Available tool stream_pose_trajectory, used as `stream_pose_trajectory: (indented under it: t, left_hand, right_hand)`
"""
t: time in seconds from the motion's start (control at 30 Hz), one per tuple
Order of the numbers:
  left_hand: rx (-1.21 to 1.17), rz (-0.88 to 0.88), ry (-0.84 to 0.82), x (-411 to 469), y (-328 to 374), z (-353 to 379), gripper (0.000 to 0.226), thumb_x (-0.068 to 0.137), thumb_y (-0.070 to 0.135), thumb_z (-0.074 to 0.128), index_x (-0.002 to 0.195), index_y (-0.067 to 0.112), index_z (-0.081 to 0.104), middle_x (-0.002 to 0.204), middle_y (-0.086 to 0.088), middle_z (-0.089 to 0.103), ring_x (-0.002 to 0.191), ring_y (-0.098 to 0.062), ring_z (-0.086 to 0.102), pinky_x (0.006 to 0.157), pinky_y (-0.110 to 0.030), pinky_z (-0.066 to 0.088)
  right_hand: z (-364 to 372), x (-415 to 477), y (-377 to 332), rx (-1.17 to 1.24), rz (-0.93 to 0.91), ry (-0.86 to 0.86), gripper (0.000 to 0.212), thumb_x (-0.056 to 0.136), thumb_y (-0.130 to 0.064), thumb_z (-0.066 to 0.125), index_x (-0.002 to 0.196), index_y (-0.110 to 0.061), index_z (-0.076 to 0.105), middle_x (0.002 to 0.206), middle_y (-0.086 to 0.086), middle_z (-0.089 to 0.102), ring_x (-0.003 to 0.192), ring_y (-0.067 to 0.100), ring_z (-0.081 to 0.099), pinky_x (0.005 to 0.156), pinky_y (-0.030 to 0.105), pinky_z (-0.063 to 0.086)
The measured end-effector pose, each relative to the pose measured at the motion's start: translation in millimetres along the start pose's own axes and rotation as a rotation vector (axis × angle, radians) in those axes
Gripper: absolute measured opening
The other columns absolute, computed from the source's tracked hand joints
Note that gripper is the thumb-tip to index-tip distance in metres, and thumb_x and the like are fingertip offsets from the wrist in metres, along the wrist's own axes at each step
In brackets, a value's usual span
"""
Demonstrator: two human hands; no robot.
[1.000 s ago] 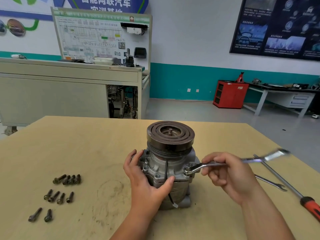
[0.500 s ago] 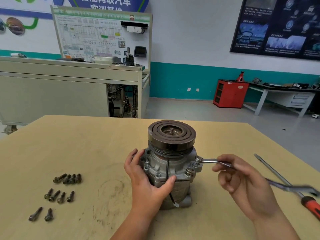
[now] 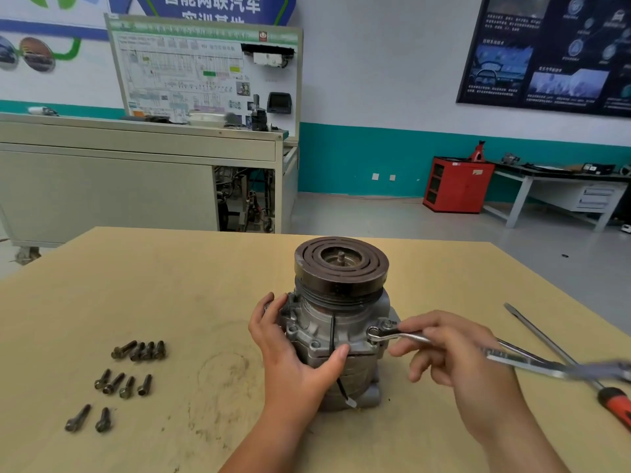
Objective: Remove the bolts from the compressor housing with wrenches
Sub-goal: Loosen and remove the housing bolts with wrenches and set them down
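The grey compressor housing (image 3: 336,331) stands upright on the wooden table (image 3: 170,285), its dark ribbed pulley (image 3: 341,266) on top. My left hand (image 3: 290,356) grips the housing's left and front side, thumb across the flange. My right hand (image 3: 454,353) holds a silver wrench (image 3: 399,334) whose ring end sits over a bolt (image 3: 373,332) on the right of the flange. The wrench's far end is blurred, low at the right. Several removed bolts (image 3: 136,351) lie in rows at the table's left.
A second wrench (image 3: 519,351) and a long screwdriver with a red handle (image 3: 614,402) lie on the table to the right, close under the moving wrench. Beyond the table stand a beige training bench, a red cabinet and a work desk.
My right hand lifted the wrench off the bolt, swung its handle down to the right, and has set the ring end back on the same right-side bolt. My left hand stayed put.
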State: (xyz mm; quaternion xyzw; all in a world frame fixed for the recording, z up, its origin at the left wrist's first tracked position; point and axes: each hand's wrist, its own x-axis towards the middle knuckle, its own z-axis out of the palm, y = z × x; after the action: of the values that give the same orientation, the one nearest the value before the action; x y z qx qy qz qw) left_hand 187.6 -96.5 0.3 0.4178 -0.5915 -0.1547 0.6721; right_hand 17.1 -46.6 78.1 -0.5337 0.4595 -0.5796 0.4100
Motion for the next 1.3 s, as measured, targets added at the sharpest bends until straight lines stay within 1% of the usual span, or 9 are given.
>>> stream_pose_trajectory:
  t: [0.17, 0.3, 0.5, 0.57, 0.63, 0.7, 0.83, 1.1, 1.3]
  left_hand:
    - [-0.01, -0.007, -0.002, -1, 0, 1, 0.078, 0.057, 0.051, 0.067, 0.124, 0.031, 0.033, 0.137, -0.008, 0.026, 0.13, 0.009, 0.022, 0.102, -0.002, 0.02]
    - [-0.016, -0.001, -0.003, -1, 0, 1, 0.078, 0.056, 0.051, 0.067, 0.124, 0.032, 0.032, 0.136, -0.006, 0.025, 0.129, 0.01, 0.021, 0.1, 0.0, 0.02]
    - [-0.009, 0.001, -0.003, 0, -2, 1, 0.078, 0.057, 0.051, 0.067, 0.124, 0.032, 0.032, 0.135, -0.004, 0.025, 0.129, 0.009, 0.022, 0.102, -0.002, 0.02]
    - [-0.01, 0.002, -0.007, -1, -2, 1, 0.078, 0.057, 0.05, 0.067, 0.125, 0.032, 0.032, 0.135, -0.005, 0.025, 0.129, 0.009, 0.022, 0.102, -0.002, 0.02]
    - [-0.008, 0.002, -0.003, 0, -2, 0, 0.079, 0.057, 0.05, 0.067, 0.125, 0.032, 0.032, 0.135, -0.006, 0.025, 0.129, 0.011, 0.021, 0.102, -0.002, 0.02]
    - [-0.001, 0.002, 0.0, 0, -1, 0, 0.079, 0.057, 0.05, 0.067, 0.125, 0.031, 0.032, 0.135, -0.006, 0.025, 0.129, 0.012, 0.021, 0.102, -0.001, 0.02]
    - [-0.005, 0.004, 0.004, -1, 0, 0, 0.079, 0.057, 0.05, 0.067, 0.125, 0.029, 0.032, 0.136, -0.009, 0.026, 0.13, 0.009, 0.021, 0.103, -0.003, 0.02]
    - [-0.009, 0.005, 0.009, 0, 0, 0, 0.081, 0.058, 0.049, 0.067, 0.126, 0.027, 0.031, 0.135, -0.008, 0.026, 0.131, 0.004, 0.023, 0.105, -0.005, 0.02]
    - [-0.013, -0.006, -0.003, -1, -1, 1, 0.079, 0.057, 0.05, 0.067, 0.125, 0.03, 0.032, 0.136, -0.007, 0.026, 0.129, 0.009, 0.022, 0.102, -0.002, 0.02]
  right_hand:
    - [-13, 50, 0, 0.199, 0.333, -0.181, 0.03, 0.073, -0.007, 0.034, 0.058, -0.002, 0.06, 0.045, 0.017, 0.054, 0.031, 0.017, 0.043, 0.033, 0.015, 0.025]
    - [-16, 70, 3, 0.193, 0.338, -0.326, 0.033, 0.068, -0.013, 0.036, 0.05, -0.009, 0.065, 0.042, 0.013, 0.052, 0.033, 0.015, 0.044, 0.035, 0.016, 0.029]
    - [-28, 38, 9, 0.652, 0.114, -0.024, 0.016, 0.046, -0.029, 0.063, 0.055, -0.016, 0.067, 0.047, 0.003, 0.053, 0.038, 0.011, 0.043, 0.037, 0.013, 0.032]
    - [-27, 16, 13, 0.559, 0.064, 0.052, 0.019, 0.06, -0.03, 0.06, 0.062, -0.015, 0.071, 0.057, 0.008, 0.063, 0.042, 0.012, 0.05, 0.038, 0.013, 0.034]
    - [-19, -4, 19, 0.379, 0.026, 0.087, 0.031, 0.086, -0.016, 0.044, 0.074, -0.011, 0.073, 0.071, 0.014, 0.071, 0.045, 0.014, 0.055, 0.038, 0.013, 0.033]
    - [-7, -17, 21, 0.224, -0.009, 0.13, 0.038, 0.095, -0.003, 0.036, 0.082, -0.01, 0.071, 0.078, 0.016, 0.073, 0.044, 0.016, 0.059, 0.036, 0.013, 0.032]
    - [11, -29, 17, 0.085, -0.059, 0.154, 0.033, 0.095, 0.001, 0.039, 0.089, -0.011, 0.069, 0.076, 0.009, 0.075, 0.041, 0.017, 0.06, 0.034, 0.012, 0.027]
    - [19, -31, 7, -0.059, -0.11, 0.134, 0.031, 0.092, 0.0, 0.048, 0.082, -0.016, 0.072, 0.073, 0.001, 0.075, 0.038, 0.016, 0.057, 0.043, 0.008, 0.039]
    - [-10, 14, 2, 0.206, 0.22, -0.032, 0.048, 0.091, -0.001, 0.034, 0.065, -0.007, 0.074, 0.058, 0.02, 0.065, 0.028, 0.006, 0.026, 0.033, 0.012, 0.024]
